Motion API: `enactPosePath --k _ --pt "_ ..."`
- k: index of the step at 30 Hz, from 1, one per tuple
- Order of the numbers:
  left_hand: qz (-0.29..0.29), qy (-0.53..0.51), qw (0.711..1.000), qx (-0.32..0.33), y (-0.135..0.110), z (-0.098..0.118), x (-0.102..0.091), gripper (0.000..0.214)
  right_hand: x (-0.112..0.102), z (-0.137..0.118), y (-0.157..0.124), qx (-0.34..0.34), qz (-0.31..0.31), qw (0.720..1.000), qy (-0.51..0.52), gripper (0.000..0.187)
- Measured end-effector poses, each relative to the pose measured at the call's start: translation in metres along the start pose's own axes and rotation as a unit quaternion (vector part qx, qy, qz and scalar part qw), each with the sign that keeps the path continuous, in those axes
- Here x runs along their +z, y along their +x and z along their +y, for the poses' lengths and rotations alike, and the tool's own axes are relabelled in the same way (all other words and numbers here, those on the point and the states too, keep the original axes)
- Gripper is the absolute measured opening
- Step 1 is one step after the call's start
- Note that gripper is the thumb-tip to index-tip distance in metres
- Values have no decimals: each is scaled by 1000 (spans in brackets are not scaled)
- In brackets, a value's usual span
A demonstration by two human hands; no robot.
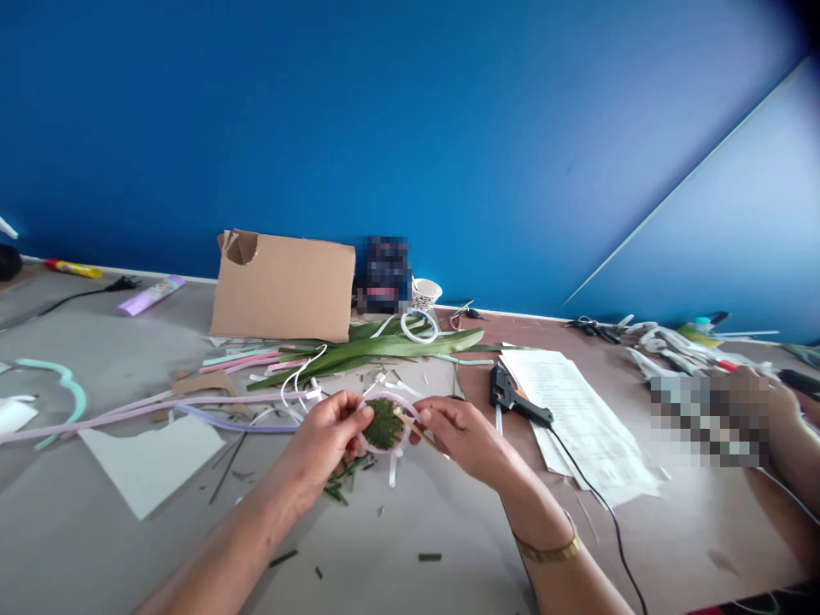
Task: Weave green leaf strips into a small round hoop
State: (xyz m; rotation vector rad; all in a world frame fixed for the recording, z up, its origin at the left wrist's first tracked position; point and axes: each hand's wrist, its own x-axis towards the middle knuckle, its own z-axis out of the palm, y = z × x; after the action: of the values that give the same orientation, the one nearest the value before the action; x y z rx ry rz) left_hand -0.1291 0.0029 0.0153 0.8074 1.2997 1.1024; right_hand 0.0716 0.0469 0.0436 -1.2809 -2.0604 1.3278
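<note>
My left hand (330,431) pinches the left rim of a small pale ring filled with woven green leaf (384,424), held just above the grey table (397,547). My right hand (458,431) grips the ring's right side, fingers closed with a thin tan strip (410,420) between them. Green leaf scraps (342,483) lie on the table right under the ring. Long green leaves (384,346) lie further back, with a white ring (419,326) resting on them.
A black glue gun (512,395) with its cord lies to the right beside printed paper sheets (576,410). A cardboard piece (285,286) stands at the back. Pink, lilac and teal strips (160,406) and white paper (150,461) lie left. Another person's arm (787,436) is at the right.
</note>
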Motion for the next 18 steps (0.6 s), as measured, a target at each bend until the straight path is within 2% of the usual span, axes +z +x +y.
enactPosePath --k 2,4,11,18 --pt "0 7 1000 1 0 0 -2 28 -6 0 -3 11 -41 999 -15 18" --pt "-2 10 1000 1 0 0 -2 29 -10 1 -4 24 -54 998 -17 11" --pt "-28 18 999 19 -2 4 0 28 -17 5 -7 -5 3 996 -85 16" --pt "-68 46 996 -22 -5 12 -1 31 -28 5 -10 -86 46 987 -132 20"
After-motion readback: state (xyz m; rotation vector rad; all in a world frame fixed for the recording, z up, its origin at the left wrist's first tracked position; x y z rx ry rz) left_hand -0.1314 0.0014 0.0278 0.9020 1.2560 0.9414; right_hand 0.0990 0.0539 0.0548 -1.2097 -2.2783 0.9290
